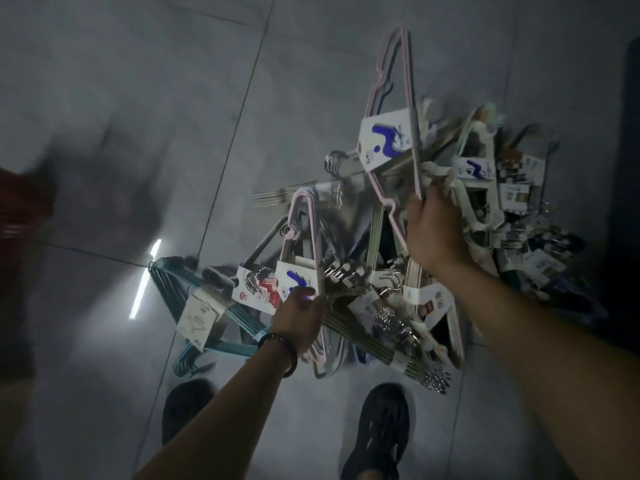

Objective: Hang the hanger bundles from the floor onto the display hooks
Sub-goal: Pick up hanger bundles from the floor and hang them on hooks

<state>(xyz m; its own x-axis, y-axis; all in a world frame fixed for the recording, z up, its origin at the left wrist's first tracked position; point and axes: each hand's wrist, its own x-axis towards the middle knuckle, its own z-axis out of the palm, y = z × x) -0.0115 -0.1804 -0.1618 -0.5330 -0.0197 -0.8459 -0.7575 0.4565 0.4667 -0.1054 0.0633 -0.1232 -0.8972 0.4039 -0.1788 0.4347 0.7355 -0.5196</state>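
A heap of hanger bundles [388,306] lies on the grey tiled floor below me. My left hand [300,318] grips a pink hanger bundle [302,233] near its white card label with a blue mark. My right hand [434,233] grips a second pink hanger bundle [398,109], raised and pointing away from me, with its own white and blue label. A teal hanger bundle [204,327] lies at the left edge of the heap. No display hooks are in view.
My two dark shoes [381,431] stand on the floor tiles [173,98] just in front of the heap. Something red [20,209] sits blurred at the left edge. A dark upright surface [627,168] borders the right side.
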